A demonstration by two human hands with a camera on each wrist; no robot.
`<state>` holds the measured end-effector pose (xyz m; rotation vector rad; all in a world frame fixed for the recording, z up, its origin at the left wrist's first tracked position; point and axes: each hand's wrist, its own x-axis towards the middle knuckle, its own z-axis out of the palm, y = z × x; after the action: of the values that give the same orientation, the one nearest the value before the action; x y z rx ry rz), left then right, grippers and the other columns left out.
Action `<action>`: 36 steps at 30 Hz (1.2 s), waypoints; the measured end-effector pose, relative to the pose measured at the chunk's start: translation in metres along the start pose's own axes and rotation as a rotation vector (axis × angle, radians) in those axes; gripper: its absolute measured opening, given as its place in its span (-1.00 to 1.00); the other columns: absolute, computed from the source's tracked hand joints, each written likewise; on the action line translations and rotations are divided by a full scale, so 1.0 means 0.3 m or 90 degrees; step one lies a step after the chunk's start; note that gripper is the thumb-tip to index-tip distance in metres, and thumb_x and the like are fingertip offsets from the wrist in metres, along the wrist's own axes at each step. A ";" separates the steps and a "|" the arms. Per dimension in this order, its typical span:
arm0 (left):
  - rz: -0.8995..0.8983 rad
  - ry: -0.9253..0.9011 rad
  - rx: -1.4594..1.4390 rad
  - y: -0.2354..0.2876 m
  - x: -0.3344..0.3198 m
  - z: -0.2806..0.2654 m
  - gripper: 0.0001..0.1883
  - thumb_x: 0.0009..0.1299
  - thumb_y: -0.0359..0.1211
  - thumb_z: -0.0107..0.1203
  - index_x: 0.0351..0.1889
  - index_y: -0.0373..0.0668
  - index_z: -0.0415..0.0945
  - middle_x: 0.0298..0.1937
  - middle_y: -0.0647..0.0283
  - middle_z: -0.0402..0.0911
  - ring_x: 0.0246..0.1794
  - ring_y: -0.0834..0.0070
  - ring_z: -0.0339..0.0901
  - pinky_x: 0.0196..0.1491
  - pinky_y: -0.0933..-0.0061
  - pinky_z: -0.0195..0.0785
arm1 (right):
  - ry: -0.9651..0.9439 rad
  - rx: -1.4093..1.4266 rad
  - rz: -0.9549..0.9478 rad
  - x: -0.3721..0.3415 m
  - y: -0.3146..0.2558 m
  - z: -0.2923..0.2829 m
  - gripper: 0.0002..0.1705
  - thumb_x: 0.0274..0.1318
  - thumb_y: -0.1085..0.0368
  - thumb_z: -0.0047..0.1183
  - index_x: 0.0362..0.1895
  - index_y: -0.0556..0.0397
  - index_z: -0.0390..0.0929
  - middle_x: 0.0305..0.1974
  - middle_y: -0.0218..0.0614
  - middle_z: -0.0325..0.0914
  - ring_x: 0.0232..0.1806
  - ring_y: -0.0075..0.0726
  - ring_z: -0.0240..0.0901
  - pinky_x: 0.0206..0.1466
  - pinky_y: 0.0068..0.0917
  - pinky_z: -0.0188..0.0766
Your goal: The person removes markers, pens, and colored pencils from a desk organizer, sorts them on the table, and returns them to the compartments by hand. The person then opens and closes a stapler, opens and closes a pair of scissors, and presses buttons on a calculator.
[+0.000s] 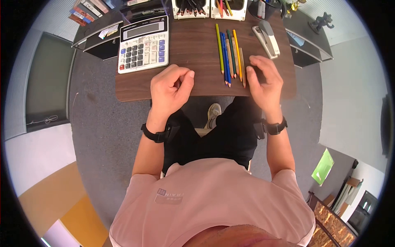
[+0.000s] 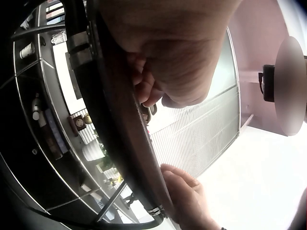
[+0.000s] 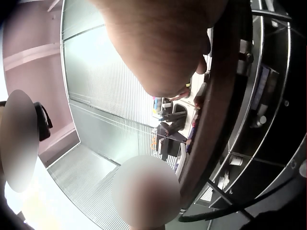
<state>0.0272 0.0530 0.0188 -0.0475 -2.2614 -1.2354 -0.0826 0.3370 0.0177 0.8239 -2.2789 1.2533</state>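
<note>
My left hand (image 1: 170, 88) rests at the front edge of the wooden desk (image 1: 193, 49), fingers loosely curled with nothing in them. Just beyond it lies a large white calculator (image 1: 144, 45). On the right, my right hand (image 1: 266, 82) also rests by the desk edge, fingers bent and thumb apart, holding nothing. Beside its thumb lies a row of several colored pencils: a lime green pencil (image 1: 219, 49), blue pencils (image 1: 225, 61), a yellow pencil (image 1: 237, 51) and brown ones among them. A grey and white stapler (image 1: 266, 39) lies beyond the right fingers.
Two white holders at the back carry pencils: dark ones in the left holder (image 1: 190, 15), colored ones in the right holder (image 1: 228, 16). A dark pen cup (image 1: 269, 10) stands at the back right. Shelves flank the desk, with books (image 1: 88, 11) at left and a figurine (image 1: 321, 21) at right.
</note>
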 end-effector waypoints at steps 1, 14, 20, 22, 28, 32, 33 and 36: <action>0.002 -0.011 0.005 0.000 -0.001 0.000 -0.87 0.63 -0.43 0.43 -0.17 -0.28 0.79 -0.40 0.32 0.64 -0.50 0.64 0.46 -0.39 0.50 0.30 | 0.028 0.016 0.008 0.004 -0.001 0.003 -0.73 0.43 0.44 0.40 0.16 0.14 0.84 0.15 -0.12 0.84 0.16 -0.08 0.83 0.26 -0.26 0.72; 0.026 0.021 0.079 -0.006 0.002 0.029 -0.87 0.59 -0.43 0.45 -0.20 -0.27 0.78 -0.43 0.27 0.64 -0.51 0.55 0.48 -0.37 0.44 0.36 | 0.016 -0.012 0.045 0.000 0.006 0.023 -0.81 0.38 0.34 0.39 0.02 0.06 0.87 0.11 -0.23 0.86 0.11 0.08 0.80 0.26 -0.11 0.68; 0.029 0.027 0.091 -0.005 0.002 0.034 -0.87 0.57 -0.41 0.47 -0.23 -0.24 0.79 -0.45 0.29 0.63 -0.56 0.52 0.45 -0.42 0.42 0.33 | -0.012 -0.010 0.040 -0.002 0.006 0.005 -0.73 0.30 0.28 0.46 0.04 0.06 0.88 0.15 -0.24 0.86 0.17 0.09 0.78 0.33 -0.08 0.65; 0.026 0.022 0.095 -0.007 0.001 0.034 -0.87 0.58 -0.41 0.47 -0.22 -0.24 0.79 -0.45 0.28 0.63 -0.55 0.52 0.46 -0.41 0.42 0.33 | -0.023 -0.010 0.047 -0.001 -0.002 -0.001 -0.68 0.26 0.26 0.49 0.06 0.06 0.88 0.17 -0.24 0.85 0.20 0.09 0.77 0.36 -0.07 0.64; 0.023 0.020 0.095 0.007 0.004 0.035 -0.86 0.59 -0.41 0.46 -0.23 -0.24 0.79 -0.44 0.26 0.64 -0.53 0.49 0.51 -0.39 0.41 0.37 | -0.046 -0.005 0.035 -0.001 -0.001 -0.007 -0.41 0.14 0.18 0.62 0.27 -0.01 0.82 0.31 -0.24 0.80 0.31 0.11 0.72 0.45 -0.04 0.59; 0.014 0.012 0.110 0.002 -0.001 0.030 -0.85 0.62 -0.40 0.45 -0.19 -0.27 0.79 -0.43 0.28 0.64 -0.48 0.56 0.51 -0.33 0.45 0.40 | -0.060 -0.019 0.022 0.002 -0.003 -0.008 -0.31 0.11 0.17 0.65 0.36 -0.04 0.78 0.35 -0.22 0.77 0.34 0.12 0.70 0.45 -0.02 0.59; 0.006 0.005 0.106 0.003 -0.002 0.029 -0.83 0.65 -0.38 0.44 -0.16 -0.30 0.79 -0.41 0.30 0.63 -0.44 0.62 0.50 -0.28 0.49 0.41 | -0.063 -0.026 0.023 0.002 -0.004 -0.009 -0.29 0.11 0.17 0.65 0.36 -0.04 0.77 0.35 -0.21 0.77 0.35 0.13 0.70 0.46 -0.02 0.59; 0.000 0.004 0.100 0.005 -0.003 0.029 -0.82 0.65 -0.38 0.44 -0.16 -0.31 0.78 -0.41 0.29 0.63 -0.44 0.61 0.50 -0.28 0.48 0.42 | -0.064 -0.026 0.013 0.005 -0.007 -0.011 -0.30 0.11 0.18 0.65 0.36 -0.04 0.77 0.34 -0.21 0.77 0.35 0.13 0.70 0.47 -0.02 0.58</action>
<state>0.0245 0.0609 0.0160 0.0156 -2.3446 -1.0528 -0.0820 0.3385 0.0216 0.8701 -2.3899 1.1950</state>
